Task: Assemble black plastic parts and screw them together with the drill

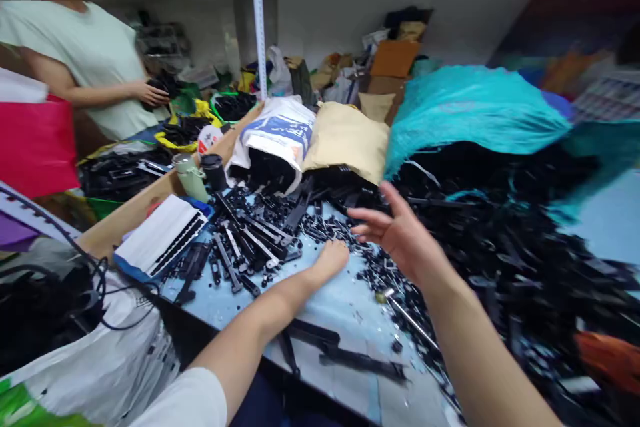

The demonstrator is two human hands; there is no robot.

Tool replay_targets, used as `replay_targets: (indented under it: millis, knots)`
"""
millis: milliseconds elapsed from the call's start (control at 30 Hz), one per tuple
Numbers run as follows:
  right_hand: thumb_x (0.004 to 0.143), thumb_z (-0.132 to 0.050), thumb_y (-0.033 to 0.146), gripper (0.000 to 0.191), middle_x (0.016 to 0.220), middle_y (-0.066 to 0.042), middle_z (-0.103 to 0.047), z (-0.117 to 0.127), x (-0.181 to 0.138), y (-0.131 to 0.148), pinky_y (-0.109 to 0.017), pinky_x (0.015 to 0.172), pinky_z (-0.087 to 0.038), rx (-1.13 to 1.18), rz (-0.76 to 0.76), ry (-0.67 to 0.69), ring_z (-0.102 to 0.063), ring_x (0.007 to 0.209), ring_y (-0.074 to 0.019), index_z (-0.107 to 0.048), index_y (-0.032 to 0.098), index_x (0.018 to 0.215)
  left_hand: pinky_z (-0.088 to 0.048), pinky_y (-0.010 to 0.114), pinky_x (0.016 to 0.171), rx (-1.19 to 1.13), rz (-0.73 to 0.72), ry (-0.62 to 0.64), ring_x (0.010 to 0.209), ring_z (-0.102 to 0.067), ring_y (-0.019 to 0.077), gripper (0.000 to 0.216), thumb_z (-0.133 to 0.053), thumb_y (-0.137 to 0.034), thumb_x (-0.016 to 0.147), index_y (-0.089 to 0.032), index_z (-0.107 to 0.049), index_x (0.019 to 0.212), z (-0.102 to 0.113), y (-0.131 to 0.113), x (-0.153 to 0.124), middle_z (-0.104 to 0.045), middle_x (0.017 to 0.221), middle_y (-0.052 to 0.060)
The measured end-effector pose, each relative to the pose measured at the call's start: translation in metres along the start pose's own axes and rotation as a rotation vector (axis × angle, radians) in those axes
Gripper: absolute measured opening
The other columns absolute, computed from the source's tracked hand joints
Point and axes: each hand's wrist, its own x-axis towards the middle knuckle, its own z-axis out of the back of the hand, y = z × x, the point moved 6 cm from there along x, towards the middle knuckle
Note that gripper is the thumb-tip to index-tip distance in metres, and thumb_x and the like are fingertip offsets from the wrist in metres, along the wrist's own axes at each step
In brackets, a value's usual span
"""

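Observation:
My left hand (332, 260) rests at a heap of small metal parts (320, 225) on the light blue tabletop (345, 310). Its fingers curl down into the heap, and whatever they hold is hidden. Raised over the parts to the right, my right hand (400, 233) has its fingers spread and nothing in it. Left of my hands lie black and silver bar-shaped parts (250, 237). Long black parts (350, 350) lie at the near table edge, and a thin metal rod (410, 317) lies below my right hand.
A large pile of black parts (520, 260) spills from a turquoise sack (475, 113) on the right. A beige sack (347, 137) and a white sack (280, 127) stand behind. At left are a green tumbler (189, 177), a blue tray (145, 270) and a person (105, 67) holding something dark.

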Motion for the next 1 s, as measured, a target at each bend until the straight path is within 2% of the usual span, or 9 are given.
replay_targets:
  millis: [100, 167, 267, 367, 500, 600, 733, 867, 1000]
  knots:
    - [0.076, -0.007, 0.078, 0.073, 0.120, -0.004, -0.057, -0.014, 0.031, 0.074, -0.035, 0.064, -0.050, 0.235, 0.144, 0.018, -0.064, 0.084, -0.0183, -0.019, 0.043, 0.140, -0.044, 0.037, 0.080, -0.015, 0.027, -0.022, 0.094, -0.059, 0.0256, 0.023, -0.041, -0.011, 0.087, -0.015, -0.063, 0.091, 0.001, 0.005, -0.007, -0.062, 0.093, 0.016]
    - [0.081, -0.027, 0.072, 0.064, 0.115, -0.003, -0.059, -0.013, 0.052, 0.070, -0.032, 0.066, -0.050, 0.120, 0.189, -0.023, -0.064, 0.086, -0.0173, -0.026, 0.041, 0.137, -0.045, 0.036, 0.076, -0.055, 0.044, -0.004, 0.087, -0.060, 0.0237, 0.022, -0.041, -0.012, 0.087, -0.015, -0.063, 0.089, 0.004, 0.011, -0.017, -0.061, 0.090, 0.014]
    - [0.081, -0.058, 0.047, 0.052, 0.115, -0.008, -0.059, 0.001, 0.068, -0.020, -0.034, 0.082, -0.048, -0.528, 0.064, 0.020, -0.060, 0.095, -0.0202, -0.048, 0.024, 0.126, -0.045, 0.036, 0.079, -0.145, 0.048, 0.033, 0.087, -0.058, 0.0228, 0.017, -0.045, -0.015, 0.086, -0.013, -0.061, 0.087, 0.010, 0.025, -0.044, -0.060, 0.092, 0.012]
    - [0.084, -0.055, 0.027, 0.035, 0.115, -0.021, -0.057, 0.043, 0.037, -0.136, -0.039, 0.087, -0.044, -1.183, -0.417, 0.037, -0.055, 0.104, -0.0282, -0.057, 0.008, 0.114, -0.043, 0.037, 0.087, -0.229, 0.039, 0.049, 0.096, -0.055, 0.0219, 0.017, -0.044, -0.014, 0.087, -0.012, -0.060, 0.091, 0.016, 0.048, -0.084, -0.059, 0.095, 0.011]
    - [0.086, -0.044, 0.013, 0.029, 0.110, -0.024, -0.059, 0.061, -0.003, -0.197, -0.035, 0.086, -0.042, -1.292, -0.614, 0.066, -0.055, 0.105, -0.0277, -0.060, 0.004, 0.107, -0.048, 0.038, 0.082, -0.279, 0.061, -0.032, 0.094, -0.057, 0.0182, 0.024, -0.053, -0.030, 0.087, -0.014, -0.057, 0.103, 0.030, 0.079, -0.149, -0.058, 0.104, 0.008]
    - [0.084, -0.042, 0.012, 0.029, 0.109, -0.022, -0.061, 0.057, -0.004, -0.203, -0.035, 0.086, -0.041, -1.289, -0.593, 0.065, -0.055, 0.104, -0.0271, -0.061, 0.006, 0.105, -0.050, 0.038, 0.080, -0.262, 0.073, -0.025, 0.094, -0.057, 0.0176, 0.032, -0.051, -0.035, 0.088, -0.016, -0.053, 0.113, 0.037, 0.085, -0.187, -0.056, 0.112, 0.008]
    - [0.080, -0.047, 0.015, 0.028, 0.105, -0.021, -0.062, 0.057, -0.001, -0.200, -0.038, 0.083, -0.041, -1.296, -0.544, 0.023, -0.056, 0.100, -0.0287, -0.061, 0.006, 0.103, -0.051, 0.031, 0.074, -0.215, 0.115, -0.019, 0.080, -0.058, 0.0147, 0.013, -0.053, -0.023, 0.085, -0.015, -0.060, 0.092, 0.037, 0.081, -0.215, -0.058, 0.089, 0.005]
    - [0.079, -0.048, 0.019, 0.031, 0.101, -0.014, -0.062, 0.057, -0.009, -0.187, -0.035, 0.079, -0.042, -1.265, -0.427, -0.109, -0.057, 0.091, -0.0240, -0.058, 0.013, 0.107, -0.050, 0.029, 0.072, -0.083, 0.142, -0.068, 0.077, -0.057, 0.0154, 0.011, -0.051, -0.011, 0.080, -0.016, -0.058, 0.086, 0.037, 0.075, -0.223, -0.053, 0.085, 0.005]
    - [0.068, -0.053, 0.016, 0.022, 0.081, -0.005, -0.058, 0.047, -0.029, -0.163, -0.030, 0.073, -0.044, -1.010, -0.167, -0.286, -0.055, 0.073, -0.0175, -0.064, 0.014, 0.087, -0.048, 0.030, 0.079, 0.101, 0.124, -0.014, 0.085, -0.057, 0.0184, 0.018, -0.043, -0.007, 0.083, -0.014, -0.057, 0.092, 0.036, 0.063, -0.221, -0.052, 0.094, 0.009]
